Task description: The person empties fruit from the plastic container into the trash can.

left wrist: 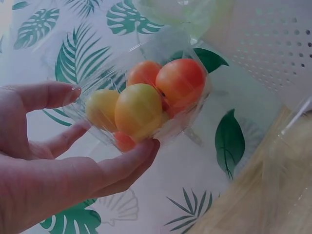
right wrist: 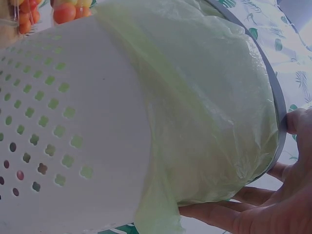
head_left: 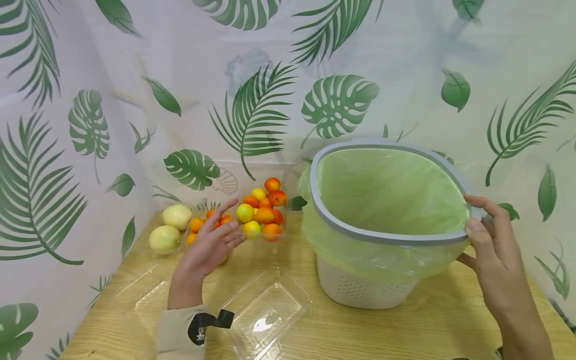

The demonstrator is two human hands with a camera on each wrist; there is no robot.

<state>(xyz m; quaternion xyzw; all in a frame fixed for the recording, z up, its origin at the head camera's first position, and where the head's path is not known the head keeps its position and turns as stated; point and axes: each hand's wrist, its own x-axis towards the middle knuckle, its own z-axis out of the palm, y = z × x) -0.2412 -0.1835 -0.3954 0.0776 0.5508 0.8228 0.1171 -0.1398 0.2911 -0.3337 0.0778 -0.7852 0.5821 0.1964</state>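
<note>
My right hand [head_left: 499, 255] pinches the grey rim [head_left: 342, 227] of a beige waste bin [right wrist: 112, 97] at its right end. A pale green plastic bag [head_left: 396, 190] lines the bin and folds out over its sides; the bin's lower wall has small holes. My left hand [head_left: 204, 250] is at the left side of a clear plastic box [left wrist: 180, 46] of small red, orange and yellow round fruits [head_left: 265, 215]. Its thumb and fingers are spread at the box's edges, fairly straight. Whether they bear any of the box's weight cannot be seen.
Two pale melons [head_left: 164, 237] lie at the far left. Orange fruits [head_left: 196, 225] in another clear container are partly hidden behind my left hand. A clear plastic lid [head_left: 274, 310] lies on the wooden table [head_left: 342, 335]. A leaf-patterned sheet [head_left: 270, 125] hangs behind.
</note>
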